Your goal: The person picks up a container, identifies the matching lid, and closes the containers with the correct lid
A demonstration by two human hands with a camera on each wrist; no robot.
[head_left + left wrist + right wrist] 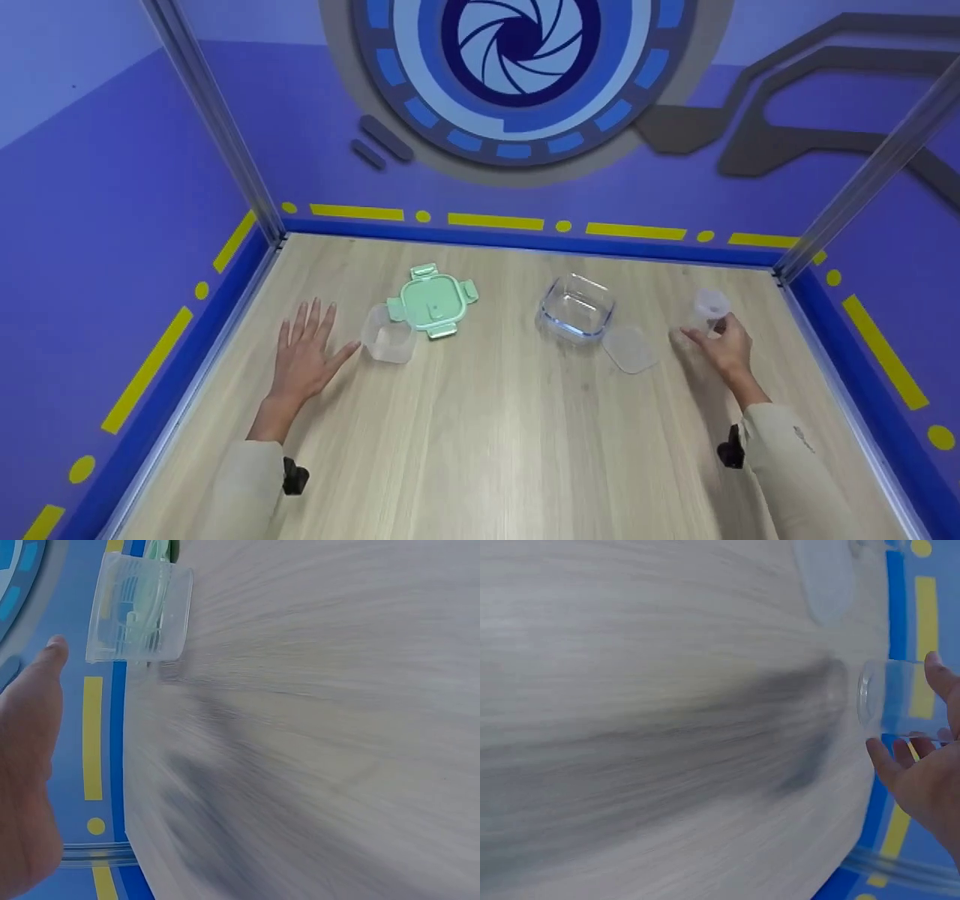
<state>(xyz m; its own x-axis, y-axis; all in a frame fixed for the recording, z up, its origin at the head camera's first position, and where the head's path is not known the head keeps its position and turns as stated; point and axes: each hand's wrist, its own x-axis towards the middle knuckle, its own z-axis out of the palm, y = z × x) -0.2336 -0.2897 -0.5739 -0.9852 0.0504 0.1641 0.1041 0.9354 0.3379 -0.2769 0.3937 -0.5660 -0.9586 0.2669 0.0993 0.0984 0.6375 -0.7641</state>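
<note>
With fingers spread and straight, my left hand (304, 364) is over the left of the table. Its thumb points at a translucent plastic container (388, 335), open at the top; a small gap shows between them in the left wrist view. Behind that container lies a light green lid (433, 301) with clips on its sides, partly overlapped by it. On the right, my right hand (726, 349) grips a clear cup (892, 699), thumb on one side and fingers on the other. The cup's base seems slightly off the table, above its shadow.
A square clear glass container (576, 309) stands right of centre. A thin translucent lid (630, 350) lies beside it, toward the right hand. Blue-purple printed walls (510, 202) and metal posts (225, 127) enclose the wooden table (495, 435) at the back and sides.
</note>
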